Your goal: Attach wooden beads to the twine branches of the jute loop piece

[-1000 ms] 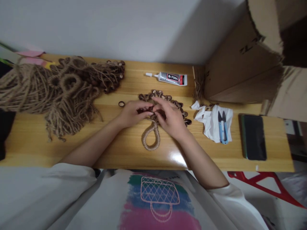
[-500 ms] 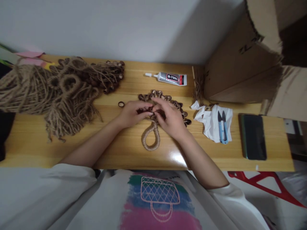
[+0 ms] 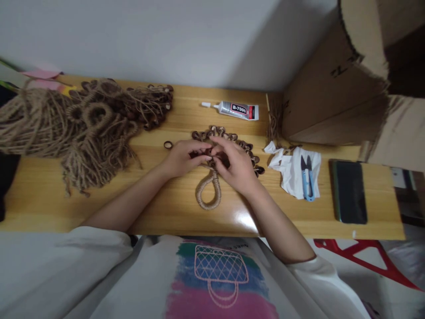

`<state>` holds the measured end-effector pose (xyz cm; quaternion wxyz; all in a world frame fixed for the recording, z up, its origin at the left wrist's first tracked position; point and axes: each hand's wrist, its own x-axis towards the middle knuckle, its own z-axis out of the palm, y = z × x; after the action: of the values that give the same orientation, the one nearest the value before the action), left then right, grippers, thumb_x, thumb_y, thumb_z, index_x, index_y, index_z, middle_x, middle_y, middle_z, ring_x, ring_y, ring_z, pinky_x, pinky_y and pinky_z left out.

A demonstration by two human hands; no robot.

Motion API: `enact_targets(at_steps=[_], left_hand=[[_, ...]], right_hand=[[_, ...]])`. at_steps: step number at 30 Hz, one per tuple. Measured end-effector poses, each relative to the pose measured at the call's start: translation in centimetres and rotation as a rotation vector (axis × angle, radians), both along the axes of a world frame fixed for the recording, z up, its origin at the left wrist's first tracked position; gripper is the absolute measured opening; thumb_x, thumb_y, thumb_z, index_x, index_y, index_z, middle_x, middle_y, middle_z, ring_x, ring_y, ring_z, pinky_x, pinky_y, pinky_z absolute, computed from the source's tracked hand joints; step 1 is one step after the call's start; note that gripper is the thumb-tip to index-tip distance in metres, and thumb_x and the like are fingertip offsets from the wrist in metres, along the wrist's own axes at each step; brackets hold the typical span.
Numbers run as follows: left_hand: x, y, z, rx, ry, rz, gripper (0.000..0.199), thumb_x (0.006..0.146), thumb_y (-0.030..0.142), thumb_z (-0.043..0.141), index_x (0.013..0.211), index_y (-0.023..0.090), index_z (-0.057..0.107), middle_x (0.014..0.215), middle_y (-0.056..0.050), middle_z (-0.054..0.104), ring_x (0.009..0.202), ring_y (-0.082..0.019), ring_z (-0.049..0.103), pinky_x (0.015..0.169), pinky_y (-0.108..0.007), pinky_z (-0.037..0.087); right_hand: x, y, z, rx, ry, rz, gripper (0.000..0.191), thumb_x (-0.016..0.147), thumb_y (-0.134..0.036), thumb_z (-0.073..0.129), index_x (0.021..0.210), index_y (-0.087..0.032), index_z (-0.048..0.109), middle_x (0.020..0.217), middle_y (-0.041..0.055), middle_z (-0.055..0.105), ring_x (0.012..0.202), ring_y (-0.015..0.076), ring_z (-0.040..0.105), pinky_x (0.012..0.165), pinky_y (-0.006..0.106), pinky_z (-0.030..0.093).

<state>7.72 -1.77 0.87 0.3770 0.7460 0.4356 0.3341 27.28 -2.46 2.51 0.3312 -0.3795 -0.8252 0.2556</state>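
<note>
Over the middle of the table, my left hand [image 3: 184, 158] and my right hand [image 3: 235, 165] meet fingertip to fingertip. Both are closed in a pinch around a small dark brown shell piece, mostly hidden by the fingers. It belongs with a bundle of brown shell pieces [image 3: 217, 130] fanned out on cords behind and right of my hands. Toward me, a cord-wrapped rope loop [image 3: 209, 195] extends from this bundle and lies flat on the wood. A single loose shell ring [image 3: 168, 145] rests just left of my left hand.
A heap of jute cords [image 3: 96, 146] with loops and shells covers the left. Behind my hands lies a B-7000 glue tube [image 3: 237, 110]. On the right are blue thread snips [image 3: 307, 179] on white tissue [image 3: 288, 170], a phone [image 3: 349, 191] and a cardboard box [image 3: 318, 97].
The view has shifted very slightly. Both hands keep the same pinch at the same spot, with barely visible finger movement.
</note>
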Motion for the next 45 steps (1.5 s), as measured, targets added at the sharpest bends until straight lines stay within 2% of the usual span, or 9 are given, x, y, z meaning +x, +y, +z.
enact_targets(at_steps=[8, 16, 26, 34, 45], left_hand=[[0.01, 0.02, -0.08, -0.013, -0.031, 0.007, 0.024, 0.083, 0.037, 0.063, 0.093, 0.016, 0.072, 0.078, -0.003, 0.073, 0.068, -0.015, 0.064, 0.064, -0.023, 0.049], [-0.09, -0.15, -0.29, -0.036, -0.079, 0.016, 0.029, 0.083, 0.037, 0.066, 0.103, 0.016, 0.070, 0.090, -0.005, 0.075, 0.078, -0.016, 0.069, 0.072, -0.024, 0.054], [-0.02, -0.16, -0.31, -0.016, -0.074, 0.029, 0.031, 0.083, 0.043, 0.065, 0.099, 0.017, 0.072, 0.092, -0.006, 0.076, 0.081, -0.019, 0.070, 0.073, -0.027, 0.054], [-0.31, -0.07, -0.54, -0.024, -0.073, 0.018, 0.028, 0.079, 0.036, 0.069, 0.100, 0.017, 0.073, 0.088, -0.005, 0.077, 0.076, -0.018, 0.070, 0.071, -0.026, 0.055], [-0.14, -0.29, -0.26, -0.048, -0.051, 0.042, 0.025, 0.079, 0.028, 0.068, 0.101, 0.016, 0.072, 0.085, -0.003, 0.075, 0.073, -0.015, 0.068, 0.068, -0.023, 0.053]], right_hand=[[0.00, 0.05, -0.01, 0.008, 0.000, 0.021, 0.051, 0.080, -0.010, 0.050, 0.130, -0.021, 0.046, 0.098, 0.0047, 0.068, 0.096, 0.0221, 0.063, 0.090, 0.040, 0.051], [-0.09, -0.03, 0.15, -0.023, 0.004, 0.014, 0.051, 0.081, -0.010, 0.049, 0.130, -0.022, 0.046, 0.098, 0.0037, 0.068, 0.096, 0.0214, 0.062, 0.090, 0.039, 0.050], [-0.05, -0.09, 0.03, -0.057, 0.059, 0.012, 0.048, 0.082, -0.013, 0.050, 0.130, -0.021, 0.047, 0.100, 0.0041, 0.068, 0.099, 0.0199, 0.062, 0.091, 0.037, 0.049], [-0.14, -0.15, 0.15, -0.121, 0.121, 0.024, 0.046, 0.084, -0.015, 0.050, 0.128, -0.022, 0.046, 0.094, 0.0026, 0.067, 0.095, 0.0188, 0.063, 0.089, 0.037, 0.050], [-0.10, -0.23, 0.11, -0.096, 0.142, 0.010, 0.044, 0.083, -0.014, 0.050, 0.127, -0.022, 0.047, 0.094, 0.0011, 0.068, 0.092, 0.0164, 0.065, 0.091, 0.035, 0.050]])
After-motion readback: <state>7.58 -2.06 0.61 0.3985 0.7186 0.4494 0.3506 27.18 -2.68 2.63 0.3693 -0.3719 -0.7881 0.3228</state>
